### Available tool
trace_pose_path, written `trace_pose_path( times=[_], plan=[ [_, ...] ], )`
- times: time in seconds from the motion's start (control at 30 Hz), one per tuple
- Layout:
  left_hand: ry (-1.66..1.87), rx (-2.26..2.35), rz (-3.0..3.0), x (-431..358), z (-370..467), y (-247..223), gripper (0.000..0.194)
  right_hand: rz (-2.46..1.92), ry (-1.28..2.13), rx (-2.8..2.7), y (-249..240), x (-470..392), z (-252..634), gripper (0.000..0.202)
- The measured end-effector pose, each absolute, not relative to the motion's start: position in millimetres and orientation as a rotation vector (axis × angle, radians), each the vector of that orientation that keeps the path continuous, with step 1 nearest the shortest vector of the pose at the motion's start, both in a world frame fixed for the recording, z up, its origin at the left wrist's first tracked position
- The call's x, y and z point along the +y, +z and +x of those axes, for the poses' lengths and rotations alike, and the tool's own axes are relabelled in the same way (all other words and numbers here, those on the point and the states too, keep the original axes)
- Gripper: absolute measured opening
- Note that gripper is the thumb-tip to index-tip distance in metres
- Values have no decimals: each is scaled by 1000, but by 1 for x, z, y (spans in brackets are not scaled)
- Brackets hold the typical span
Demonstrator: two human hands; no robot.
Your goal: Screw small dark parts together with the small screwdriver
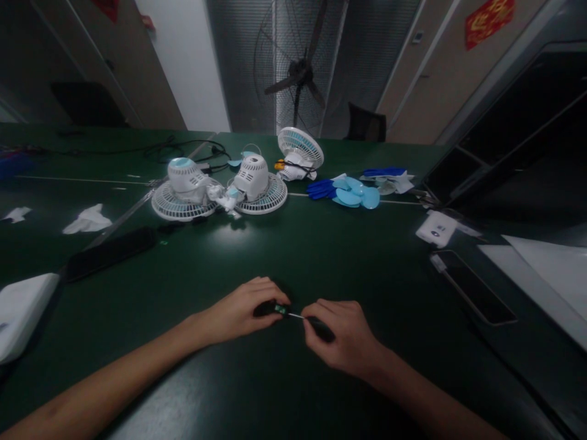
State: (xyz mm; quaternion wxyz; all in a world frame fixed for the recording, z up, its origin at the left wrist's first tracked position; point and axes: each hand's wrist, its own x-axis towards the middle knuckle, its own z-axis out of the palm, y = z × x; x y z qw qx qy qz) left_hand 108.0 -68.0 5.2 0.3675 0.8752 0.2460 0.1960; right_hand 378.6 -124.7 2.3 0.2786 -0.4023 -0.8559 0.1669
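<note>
The left hand (250,307) pinches a small green part (280,309), the right hand (343,333) a thin rod (296,316) pointing left, seemingly touching it.

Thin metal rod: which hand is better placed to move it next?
Right, probably: the right hand pinches the rod, whose far end is at the small green part; the left hand holds that part.

Forearms (151,362) angle inward, left hand (247,307) and right hand (346,335) close together, fingers (277,294) apparently pinched.
</note>
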Motion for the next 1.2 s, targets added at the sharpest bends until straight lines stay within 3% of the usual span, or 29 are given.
trace_pose_path(
  times=[0.9,1.2],
  plan=[
    [489,575,2248,-69,109,9,25,-1055,358,-2421,-2,-125,375,22],
    [511,632,2227,-71,109,9,45,-1026,409,-2378,1,-127,376,17]
  ],
)
